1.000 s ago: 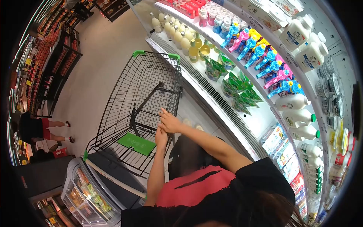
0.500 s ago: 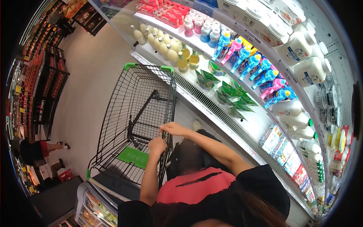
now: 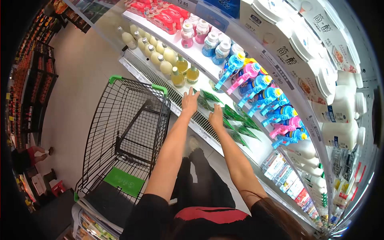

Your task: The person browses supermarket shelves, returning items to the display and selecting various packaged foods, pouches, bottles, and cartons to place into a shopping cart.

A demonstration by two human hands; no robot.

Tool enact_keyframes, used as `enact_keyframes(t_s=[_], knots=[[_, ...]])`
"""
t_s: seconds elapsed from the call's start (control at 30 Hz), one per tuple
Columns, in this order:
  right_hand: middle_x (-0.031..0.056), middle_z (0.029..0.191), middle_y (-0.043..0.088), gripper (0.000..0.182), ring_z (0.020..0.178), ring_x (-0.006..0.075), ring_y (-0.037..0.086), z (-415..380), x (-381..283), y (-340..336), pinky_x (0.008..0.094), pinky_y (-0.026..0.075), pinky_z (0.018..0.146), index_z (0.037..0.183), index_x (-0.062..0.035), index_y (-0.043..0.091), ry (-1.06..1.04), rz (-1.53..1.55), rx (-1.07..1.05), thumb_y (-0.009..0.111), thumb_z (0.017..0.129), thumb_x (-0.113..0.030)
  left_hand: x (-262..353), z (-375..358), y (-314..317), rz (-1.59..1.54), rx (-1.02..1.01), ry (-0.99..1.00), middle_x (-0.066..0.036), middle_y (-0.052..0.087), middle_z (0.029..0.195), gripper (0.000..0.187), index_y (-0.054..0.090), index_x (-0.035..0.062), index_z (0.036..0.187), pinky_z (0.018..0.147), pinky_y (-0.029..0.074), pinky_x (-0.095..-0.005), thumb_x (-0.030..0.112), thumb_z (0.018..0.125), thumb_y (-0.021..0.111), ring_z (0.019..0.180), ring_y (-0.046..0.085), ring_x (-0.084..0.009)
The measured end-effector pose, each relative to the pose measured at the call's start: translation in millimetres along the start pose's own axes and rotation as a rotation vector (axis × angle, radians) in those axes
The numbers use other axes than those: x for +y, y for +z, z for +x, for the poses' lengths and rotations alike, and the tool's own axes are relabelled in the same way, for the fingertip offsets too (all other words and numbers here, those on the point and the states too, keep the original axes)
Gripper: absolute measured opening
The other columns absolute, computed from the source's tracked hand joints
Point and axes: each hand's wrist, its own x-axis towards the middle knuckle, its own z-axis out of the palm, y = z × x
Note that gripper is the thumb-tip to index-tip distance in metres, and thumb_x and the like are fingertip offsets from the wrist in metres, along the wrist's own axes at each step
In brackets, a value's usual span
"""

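Both my arms stretch out over the lowest shelf of the chiller. My left hand is open, fingers spread, at the left end of a row of green pointed packs. To its right, my right hand has its fingers extended, with the fingertips right at the packs. More green packs lie just beyond that hand. Close behind my left hand stand bottles of yellow liquid, with cream-coloured bottles farther left.
A black wire shopping cart with green corners stands at my left, beside the shelf's vented front edge. The upper shelf overhangs with blue and pink spouted bottles and white tubs. Another person's legs show at far left.
My hands have left their place together by the cart and moved right and forward to the green packs, spreading apart. The view has come closer to the shelf.
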Motion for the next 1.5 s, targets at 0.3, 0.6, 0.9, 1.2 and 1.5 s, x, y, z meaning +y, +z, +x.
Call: enact_keyframes(t_s=[0.3, 0.6, 0.9, 1.2, 1.5], knots=[[0.0230, 0.086, 0.062, 0.006, 0.087, 0.0427, 0.059, 4, -31, -36, 0.0478, 0.046, 0.077, 0.088, 0.0001, 0.062, -0.049, 0.163, -0.014, 0.058, 0.085, -0.004, -13, -23, -1, 0.090, 0.140, 0.147, -0.011, 0.067, 0.095, 0.013, 0.065, 0.0066, 0.086, 0.084, 0.047, -0.0448, -0.001, 0.075, 0.061, 0.103, 0.057, -0.0333], [0.0150, 0.082, 0.058, 0.005, 0.072, 0.0318, 0.060, -54, -263, -229, 0.0359, 0.047, 0.065, 0.092, -0.0010, 0.062, -0.457, 0.303, -0.212, 0.059, 0.088, 0.001, 15, -247, -221, -0.274, 0.478, -0.004, -0.012, 0.059, 0.081, 0.007, 0.059, 0.0033, 0.091, 0.072, 0.043, -0.0420, 0.004, 0.084, 0.060, 0.083, 0.057, -0.0316], [0.0215, 0.130, 0.044, 0.038, 0.092, 0.0304, 0.061, -207, -389, -60, 0.0365, 0.052, 0.077, 0.123, 0.0006, 0.051, -0.564, 0.701, -0.536, 0.064, 0.088, -0.005, -86, -435, -220, -0.419, 0.668, -0.745, -0.019, 0.054, 0.073, 0.009, 0.047, -0.0022, 0.085, 0.058, 0.042, -0.0430, -0.004, 0.087, 0.055, 0.063, 0.054, -0.0389], [0.0242, 0.140, 0.045, 0.060, 0.125, 0.0408, 0.046, -368, -340, 171, 0.0499, 0.044, 0.095, 0.137, 0.0053, 0.043, 0.686, 0.491, -1.296, 0.046, 0.097, -0.040, -270, -498, 5, -0.689, 0.602, -1.257, -0.006, 0.054, 0.071, 0.013, 0.052, 0.0052, 0.082, 0.061, 0.043, -0.0347, 0.005, 0.083, 0.065, 0.067, 0.054, -0.0167], [0.0252, 0.118, 0.064, 0.058, 0.103, 0.0392, 0.063, -405, -329, 228, 0.0466, 0.048, 0.090, 0.112, 0.0021, 0.067, 0.171, -0.092, -1.479, 0.038, 0.096, -0.046, -297, -553, 111, -1.506, 0.584, -1.577, -0.011, 0.064, 0.084, 0.017, 0.061, 0.0026, 0.088, 0.059, 0.048, -0.0374, 0.018, 0.086, 0.067, 0.071, 0.061, -0.0236]])
